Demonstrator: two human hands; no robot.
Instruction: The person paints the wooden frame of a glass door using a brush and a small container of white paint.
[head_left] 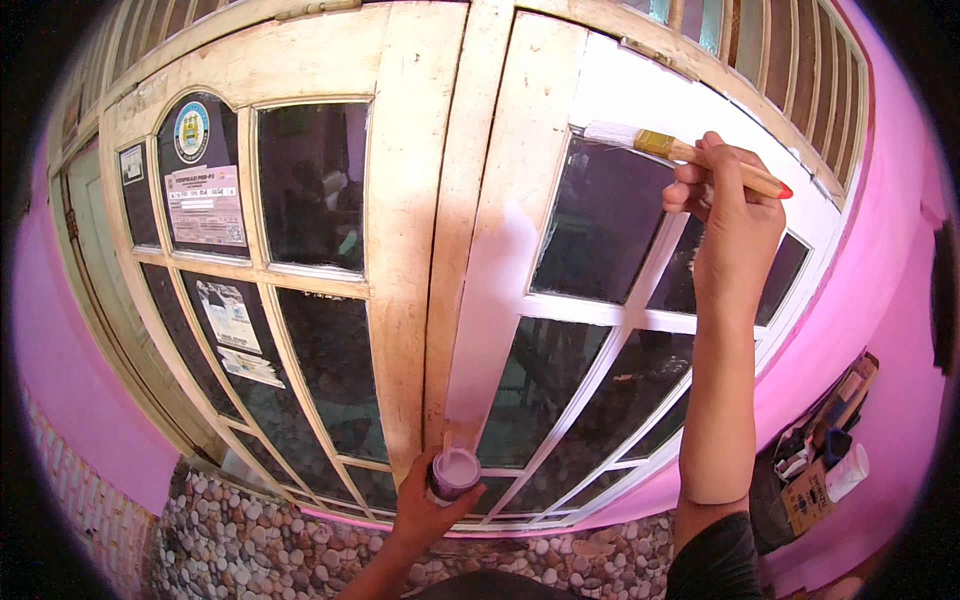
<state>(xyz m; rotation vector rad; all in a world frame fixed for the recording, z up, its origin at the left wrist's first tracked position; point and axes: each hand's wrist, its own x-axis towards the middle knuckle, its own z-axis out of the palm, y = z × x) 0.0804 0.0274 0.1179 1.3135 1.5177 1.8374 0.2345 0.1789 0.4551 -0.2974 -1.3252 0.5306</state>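
Note:
My right hand is closed around the wooden handle of a paintbrush, whose handle end is red. White-coated bristles lie at the top edge of a dark glass pane in the right window shutter. Fresh white paint covers much of that shutter's frame; its upper left part is still bare yellowish wood. Low in the middle, my left hand grips a small paint can filled with pale paint. The left shutter is unpainted cream wood.
Papers and a round sticker are on the left shutter's glass. Pink wall borders the window. At the lower right sit a cardboard box, a white cup and assorted items. Pebble-patterned flooring lies below.

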